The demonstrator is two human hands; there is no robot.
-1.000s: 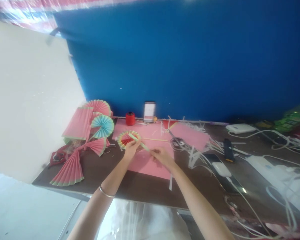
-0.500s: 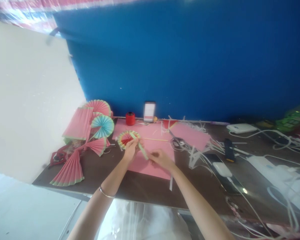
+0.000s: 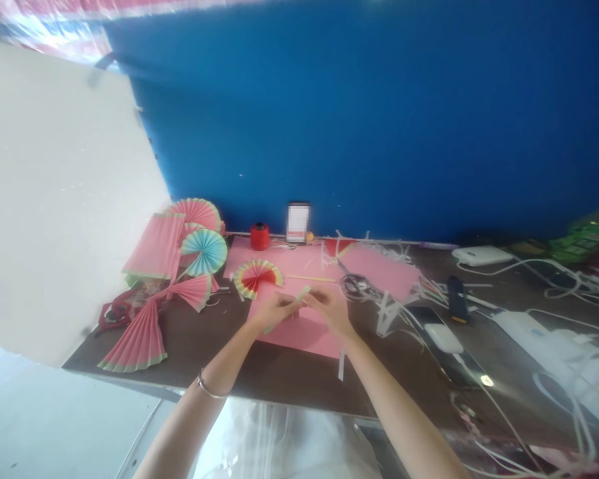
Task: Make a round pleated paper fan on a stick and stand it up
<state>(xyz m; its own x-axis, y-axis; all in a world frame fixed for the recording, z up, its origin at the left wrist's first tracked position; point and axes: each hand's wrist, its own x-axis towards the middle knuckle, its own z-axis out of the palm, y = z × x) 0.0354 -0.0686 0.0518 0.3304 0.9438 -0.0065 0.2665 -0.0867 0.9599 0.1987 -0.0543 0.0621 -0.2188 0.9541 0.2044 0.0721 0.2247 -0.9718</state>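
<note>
A big, flat, blue wall (image 3: 359, 120) stands behind the dark brown table (image 3: 199, 342). On the right, a small white plastic box (image 3: 443, 338) lies on a flat, shiny black gadget (image 3: 462, 371). Farther back is a rounded white case (image 3: 480, 255).

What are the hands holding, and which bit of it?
The left hand holds a pale green strip around its middle. The right hand is at its far end; whether it pinches that, I can't tell.
</note>
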